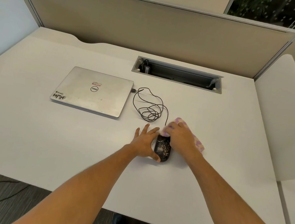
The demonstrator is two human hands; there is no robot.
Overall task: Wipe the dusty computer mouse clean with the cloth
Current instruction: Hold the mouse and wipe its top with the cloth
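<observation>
A black computer mouse speckled with pale dust lies on the white desk, right of centre. My left hand rests on the desk against the mouse's left side, fingers spread, thumb at the mouse's near end. My right hand is closed on a pink and white patterned cloth and presses it on the mouse's far end. The cloth sticks out beyond and to the right of that hand. The mouse's front part is hidden under the cloth and fingers.
The mouse's black cable lies coiled behind the hands and plugs into a closed silver laptop at the left. An open cable tray is cut into the desk further back. Beige partition panels wall the desk's far side.
</observation>
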